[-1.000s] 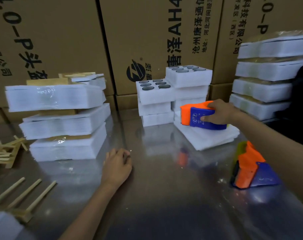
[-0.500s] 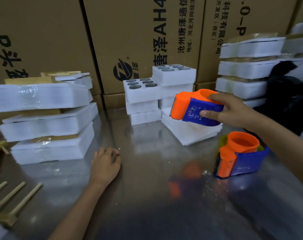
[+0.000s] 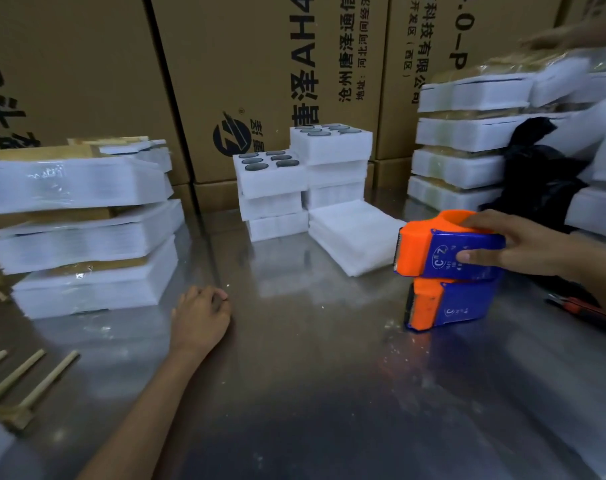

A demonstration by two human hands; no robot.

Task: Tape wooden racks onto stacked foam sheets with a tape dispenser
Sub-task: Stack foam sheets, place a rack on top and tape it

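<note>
My right hand (image 3: 523, 245) grips an orange and blue tape dispenser (image 3: 443, 249) and holds it directly on top of a second, matching dispenser (image 3: 443, 306) that stands on the steel table (image 3: 312, 393). My left hand (image 3: 201, 318) rests on the table with its fingers curled under, holding nothing. A loose stack of white foam sheets (image 3: 355, 233) lies just left of the dispensers. At the left, three taped foam bundles (image 3: 83, 233) with wooden racks between them are piled up. A wooden rack (image 3: 20, 382) lies at the bottom left edge.
Foam blocks with round holes (image 3: 305, 174) stand at the back centre against cardboard boxes (image 3: 260, 64). More taped bundles (image 3: 467, 140) are stacked at the right behind a black bag (image 3: 540, 178). A red-handled tool (image 3: 578, 304) lies by my right forearm.
My right hand carried the dispenser off the loose foam stack, rightward and down, until it sits over the second dispenser. The view swung right. My left hand stayed on the table.
</note>
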